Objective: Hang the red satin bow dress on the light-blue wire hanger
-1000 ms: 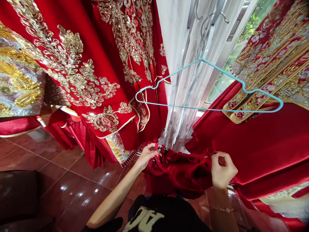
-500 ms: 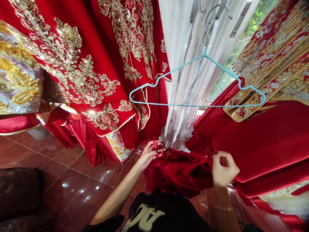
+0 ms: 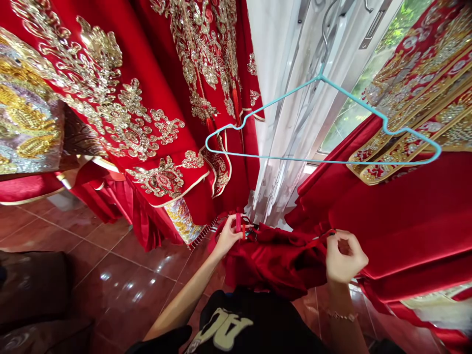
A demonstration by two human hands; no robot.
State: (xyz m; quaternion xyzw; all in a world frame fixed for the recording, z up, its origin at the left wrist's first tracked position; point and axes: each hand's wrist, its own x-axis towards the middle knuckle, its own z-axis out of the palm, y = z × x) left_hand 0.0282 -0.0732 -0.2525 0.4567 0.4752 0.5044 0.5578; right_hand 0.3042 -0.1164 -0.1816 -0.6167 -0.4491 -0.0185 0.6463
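Observation:
I hold a bunched dark red satin garment (image 3: 280, 260) in front of my waist. My left hand (image 3: 228, 235) is closed, pinching a red strap loop at the garment's left top edge. My right hand (image 3: 342, 258) is closed in a pinch on the thin strap at the garment's right top edge. A light blue wire hanger (image 3: 320, 118) hangs bare above my hands, its metal hook caught on the window frame.
Red robes with gold embroidery (image 3: 147, 98) hang at left and centre. Another embroidered red garment (image 3: 405, 196) hangs at right. A white sheer curtain (image 3: 287, 98) covers the window behind. Glossy brown floor tiles (image 3: 121, 280) lie below, with a dark seat (image 3: 33, 295) at lower left.
My left hand has lifted the strap loop slightly and regripped it. The hanger has swung a little in view. My right hand has kept its pinch.

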